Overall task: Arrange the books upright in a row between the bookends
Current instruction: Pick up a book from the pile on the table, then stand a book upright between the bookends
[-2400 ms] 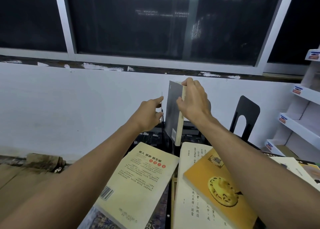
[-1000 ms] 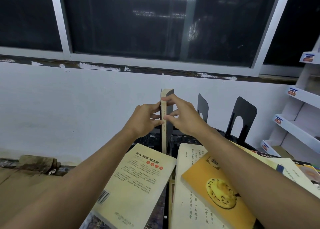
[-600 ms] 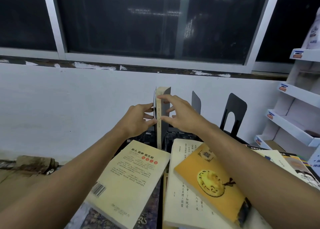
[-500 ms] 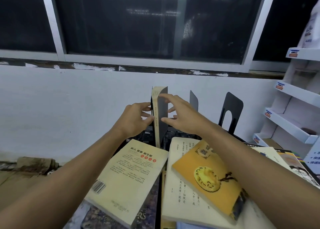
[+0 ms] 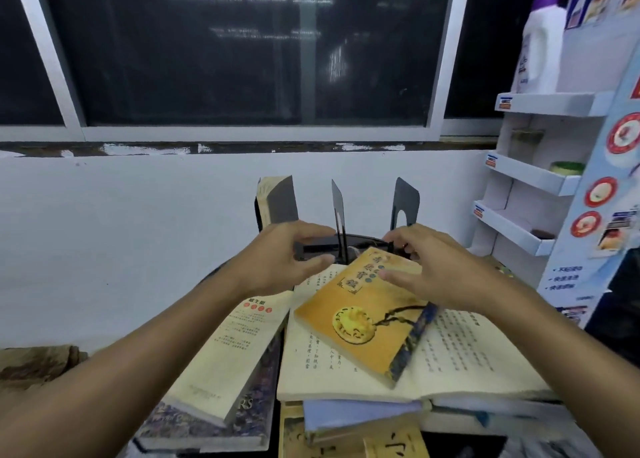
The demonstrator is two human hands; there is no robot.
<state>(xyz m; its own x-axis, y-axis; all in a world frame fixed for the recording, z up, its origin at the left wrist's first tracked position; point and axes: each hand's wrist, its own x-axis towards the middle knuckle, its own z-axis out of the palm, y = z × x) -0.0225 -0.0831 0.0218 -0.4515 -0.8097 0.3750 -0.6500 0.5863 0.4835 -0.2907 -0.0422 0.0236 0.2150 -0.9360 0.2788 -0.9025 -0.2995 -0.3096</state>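
A grey-covered book stands upright at the back left, untouched by either hand. Two black metal bookends stand to its right. An orange book with a round yellow emblem lies flat on top of a pile of cream books. My right hand hovers over the orange book's far end, fingers spread and loosely bent, the thumb near its cover. My left hand hangs just left of it, fingers loosely curved, holding nothing.
A cream book lies flat at the left on a dark patterned book. More books are stacked below. A white display shelf with a bottle stands at the right. The white wall and a dark window lie behind.
Both hands let go of the upright grey book and dropped toward the orange book. The grey book stays standing at the left. The view has shifted right.
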